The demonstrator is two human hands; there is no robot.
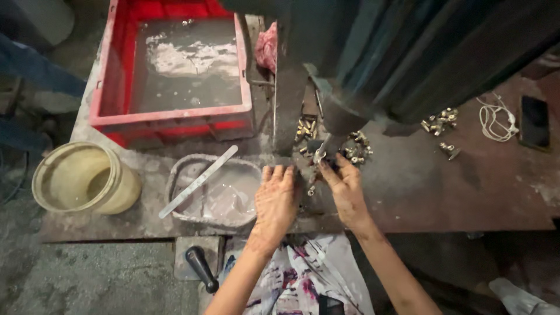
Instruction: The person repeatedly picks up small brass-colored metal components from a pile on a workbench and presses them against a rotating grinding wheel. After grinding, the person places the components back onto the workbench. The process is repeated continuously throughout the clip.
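A dark machine point(408, 52) fills the upper right of the view, its column ending in a narrow spindle tip point(322, 150) that points down at the work spot. It stands on a grimy, rust-brown metal surface point(443, 186) that runs across the whole scene. At the upper left sits a red plastic crate point(111, 76) holding murky liquid with pale foam on top. Below and left of it stands a cream-coloured bucket point(81, 178), tilted so its open mouth shows. Between the bucket and the hands lies a shallow grey tray point(178, 175) of milky fluid, with a flat pale strip point(198, 182) resting slantwise across its rim.

The left hand point(276, 201) lies palm down on the surface just right of the tray, fingers extended and loosely together, gripping nothing that can be seen. The right hand point(344, 188) reaches up under the spindle tip, fingers curled and pinched around a small part; the part itself is too hidden to make out.

A cluster of small brass fittings point(356, 149) lies around the spindle, just beyond the fingertips. A second small pile of fittings point(440, 121) sits well to the right, near a coiled white cable point(494, 119) and a dark phone point(534, 121). A black lever handle point(201, 268) shows at the lower edge.
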